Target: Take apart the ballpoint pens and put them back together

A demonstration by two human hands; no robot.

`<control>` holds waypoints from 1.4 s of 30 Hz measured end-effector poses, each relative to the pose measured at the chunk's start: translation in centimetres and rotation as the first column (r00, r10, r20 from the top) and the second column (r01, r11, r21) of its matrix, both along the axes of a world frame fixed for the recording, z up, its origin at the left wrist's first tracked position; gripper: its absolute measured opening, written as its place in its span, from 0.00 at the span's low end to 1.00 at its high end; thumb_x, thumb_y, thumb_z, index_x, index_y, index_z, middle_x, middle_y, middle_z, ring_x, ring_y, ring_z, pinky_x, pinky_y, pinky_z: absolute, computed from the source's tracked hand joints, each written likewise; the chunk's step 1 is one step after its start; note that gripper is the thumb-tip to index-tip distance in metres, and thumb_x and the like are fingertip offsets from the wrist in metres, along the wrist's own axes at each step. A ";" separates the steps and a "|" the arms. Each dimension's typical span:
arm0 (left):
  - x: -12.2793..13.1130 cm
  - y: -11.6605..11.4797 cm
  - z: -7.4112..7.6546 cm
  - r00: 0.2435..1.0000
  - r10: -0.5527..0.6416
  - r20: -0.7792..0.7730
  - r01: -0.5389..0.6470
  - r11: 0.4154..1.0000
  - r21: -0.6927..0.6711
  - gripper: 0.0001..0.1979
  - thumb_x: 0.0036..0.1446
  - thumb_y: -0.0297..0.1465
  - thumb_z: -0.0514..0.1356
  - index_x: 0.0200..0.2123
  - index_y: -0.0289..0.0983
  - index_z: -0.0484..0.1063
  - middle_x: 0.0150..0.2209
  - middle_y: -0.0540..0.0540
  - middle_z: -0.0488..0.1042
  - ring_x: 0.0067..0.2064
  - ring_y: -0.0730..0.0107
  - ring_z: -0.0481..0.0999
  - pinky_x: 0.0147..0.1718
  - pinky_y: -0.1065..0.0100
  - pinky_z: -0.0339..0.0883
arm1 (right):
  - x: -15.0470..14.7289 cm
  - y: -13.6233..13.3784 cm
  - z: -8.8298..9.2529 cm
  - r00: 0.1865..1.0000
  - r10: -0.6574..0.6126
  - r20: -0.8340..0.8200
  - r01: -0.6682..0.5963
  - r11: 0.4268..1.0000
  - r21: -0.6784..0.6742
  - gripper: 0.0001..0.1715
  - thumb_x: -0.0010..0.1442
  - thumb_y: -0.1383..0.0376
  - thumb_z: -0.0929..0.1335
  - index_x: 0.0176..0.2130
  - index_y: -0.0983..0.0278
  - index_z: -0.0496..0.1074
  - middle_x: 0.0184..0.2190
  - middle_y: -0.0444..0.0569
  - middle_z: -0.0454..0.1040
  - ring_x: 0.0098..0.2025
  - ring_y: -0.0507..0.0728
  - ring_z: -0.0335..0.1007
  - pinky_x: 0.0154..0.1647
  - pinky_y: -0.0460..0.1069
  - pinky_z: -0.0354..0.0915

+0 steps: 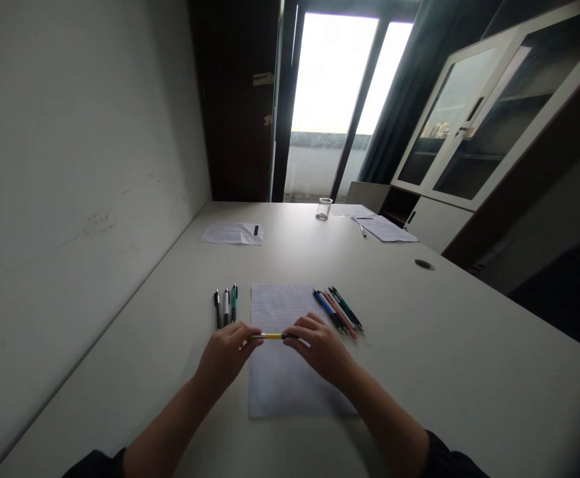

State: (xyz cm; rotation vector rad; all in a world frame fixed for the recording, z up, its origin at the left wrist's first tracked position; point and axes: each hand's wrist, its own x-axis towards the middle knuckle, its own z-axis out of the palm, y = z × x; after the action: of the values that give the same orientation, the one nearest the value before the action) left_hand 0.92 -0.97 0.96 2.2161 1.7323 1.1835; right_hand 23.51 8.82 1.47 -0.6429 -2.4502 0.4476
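A yellow pen [273,336] is held level between my two hands, above a sheet of lined paper [290,392] with writing on its upper part. My left hand [227,348] pinches the pen's left end. Its other end is gripped by the fingertips of my right hand [317,345]. Left of the paper lie a black pen [217,309], a white and black pen [227,307] and a green pen [234,304], their lower ends close to my left hand. Several pens [338,311] in blue, red, white and dark green rest by the paper's upper right edge, beyond my right hand.
Toward the far end of the white table [141,372] are a glass [324,208], a paper in a clear sleeve [233,234], a stack of papers [387,230] and a single pen [363,231]. A wall [85,166] borders the left side. A cable hole [424,264] is at the right.
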 end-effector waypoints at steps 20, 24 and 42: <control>0.0 0.1 0.2 0.876 0.084 0.474 0.002 0.984 -0.177 0.16 0.62 0.39 0.58 0.50 0.39 0.66 0.31 0.49 0.76 0.31 0.69 0.78 0.33 0.68 0.72 | 2.3 0.9 1.9 0.798 -0.318 -0.512 -0.051 0.811 -0.583 0.48 0.62 0.60 0.67 0.69 0.52 0.36 0.32 0.42 0.70 0.21 0.49 0.62 0.18 0.46 0.65; 0.0 0.1 0.0 0.872 0.078 0.484 0.014 0.983 -0.185 0.15 0.63 0.38 0.57 0.50 0.39 0.66 0.31 0.49 0.77 0.31 0.69 0.78 0.33 0.68 0.72 | 3.1 1.7 2.2 0.730 -0.364 -0.578 -0.103 0.778 -0.620 0.48 0.60 0.60 0.69 0.68 0.51 0.39 0.31 0.41 0.71 0.19 0.49 0.64 0.18 0.46 0.66; -0.1 0.1 0.0 0.885 0.056 0.463 0.028 0.985 -0.173 0.13 0.63 0.38 0.57 0.49 0.39 0.67 0.31 0.49 0.77 0.32 0.68 0.79 0.33 0.69 0.72 | 3.5 2.9 1.2 0.696 -0.393 -0.601 -0.116 0.764 -0.634 0.42 0.59 0.60 0.70 0.64 0.52 0.47 0.29 0.39 0.72 0.18 0.49 0.64 0.19 0.45 0.64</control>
State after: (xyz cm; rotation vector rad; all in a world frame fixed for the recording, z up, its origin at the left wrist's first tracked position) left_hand 0.86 -0.88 0.92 1.6427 1.5782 1.3667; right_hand 27.04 11.72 2.70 -0.7408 -1.4424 1.2383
